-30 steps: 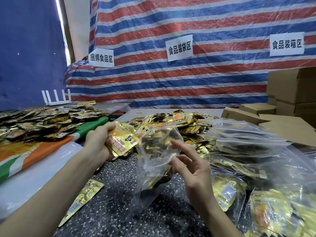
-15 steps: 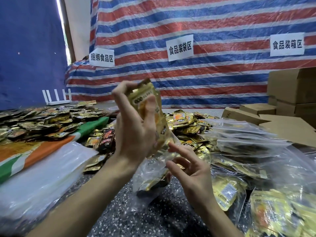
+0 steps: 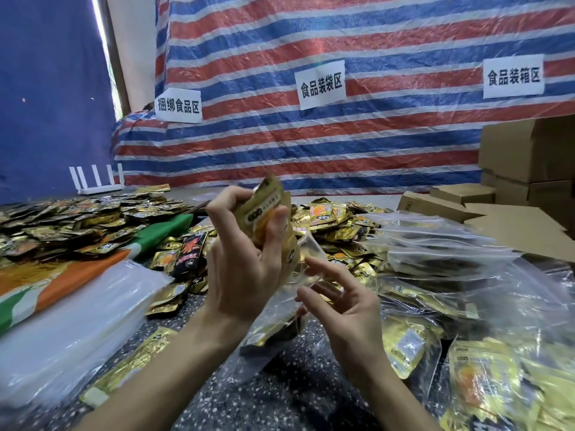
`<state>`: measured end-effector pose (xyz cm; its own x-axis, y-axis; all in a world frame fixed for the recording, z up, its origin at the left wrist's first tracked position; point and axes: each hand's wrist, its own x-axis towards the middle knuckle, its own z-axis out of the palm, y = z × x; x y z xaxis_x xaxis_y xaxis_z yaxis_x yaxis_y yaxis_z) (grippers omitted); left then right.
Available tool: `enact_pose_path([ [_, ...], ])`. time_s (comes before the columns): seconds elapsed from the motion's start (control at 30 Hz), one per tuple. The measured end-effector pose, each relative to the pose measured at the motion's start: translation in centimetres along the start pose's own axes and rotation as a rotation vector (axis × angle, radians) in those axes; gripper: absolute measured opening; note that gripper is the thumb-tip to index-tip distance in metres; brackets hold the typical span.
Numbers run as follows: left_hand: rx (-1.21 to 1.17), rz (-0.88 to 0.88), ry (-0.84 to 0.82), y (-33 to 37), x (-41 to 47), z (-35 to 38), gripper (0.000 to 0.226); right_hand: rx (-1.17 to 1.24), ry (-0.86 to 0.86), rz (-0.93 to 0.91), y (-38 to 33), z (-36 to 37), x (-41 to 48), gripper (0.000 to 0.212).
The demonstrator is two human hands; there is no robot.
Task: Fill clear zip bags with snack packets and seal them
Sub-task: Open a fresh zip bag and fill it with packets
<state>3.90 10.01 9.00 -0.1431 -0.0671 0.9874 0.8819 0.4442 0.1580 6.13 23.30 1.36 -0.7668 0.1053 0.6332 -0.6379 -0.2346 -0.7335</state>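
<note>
My left hand (image 3: 242,262) grips a bunch of gold snack packets (image 3: 264,209), held upright with their lower ends at the mouth of a clear zip bag (image 3: 280,309). That bag stands between my hands and has a few gold packets in its bottom. My right hand (image 3: 345,303) holds the bag's mouth, its thumb hidden behind the plastic and the fingers spread. A heap of loose gold packets (image 3: 336,225) lies just behind the bag.
Filled clear bags (image 3: 485,381) lie at the right, flat clear bags (image 3: 435,244) behind them. A stack of empty plastic bags (image 3: 71,325) and a green-orange sack (image 3: 62,275) sit left, with more packets (image 3: 62,219) beyond. Cardboard boxes (image 3: 525,150) stand at the far right. One packet (image 3: 127,368) lies near my left forearm.
My left hand picked up packets from the heap at the left, lifted them and brought them right to the bag's mouth. My right hand stayed at the bag.
</note>
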Motion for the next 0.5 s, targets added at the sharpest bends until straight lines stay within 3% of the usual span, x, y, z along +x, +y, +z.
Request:
enact_pose_path([
  [0.1, 0.043, 0.014, -0.074, -0.4, -1.4, -0.2, 0.034, -0.014, -0.009, -0.011, 0.1, 0.0, 0.1, 0.037],
  [0.3, 0.159, 0.146, -0.377, -1.5, -2.0, -1.5, 0.054, -0.002, -0.008, 0.026, 0.2, -0.2, 0.2, 0.030],
  [0.5, 0.096, -0.249, -0.494, -1.7, -1.8, -2.7, 0.049, 0.036, -0.028, 0.057, -0.4, 0.0, 0.1, 0.024],
])
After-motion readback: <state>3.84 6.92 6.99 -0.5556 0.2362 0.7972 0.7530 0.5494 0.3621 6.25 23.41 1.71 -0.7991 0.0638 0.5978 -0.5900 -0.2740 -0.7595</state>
